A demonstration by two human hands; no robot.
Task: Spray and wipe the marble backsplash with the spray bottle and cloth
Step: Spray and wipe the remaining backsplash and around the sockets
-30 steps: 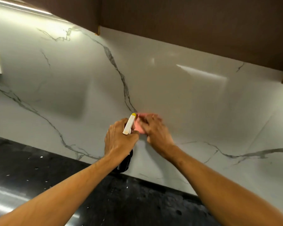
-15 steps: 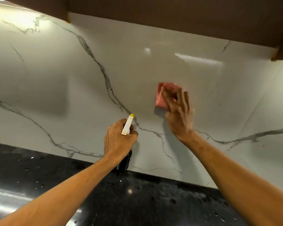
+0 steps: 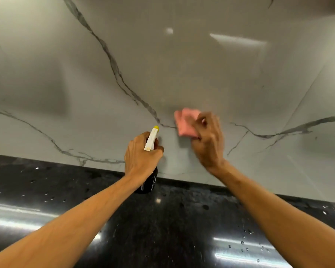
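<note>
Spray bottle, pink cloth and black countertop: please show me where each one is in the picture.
spray bottle (image 3: 151,140): head view, on its white sprayer top.
pink cloth (image 3: 186,122): head view, on the folded part that shows.
black countertop (image 3: 172,229): head view, on a bare glossy part.

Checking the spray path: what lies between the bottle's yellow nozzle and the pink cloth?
In the head view, only bare marble backsplash, crossed by a grey vein; nothing stands between the spray bottle and the cloth.
</note>
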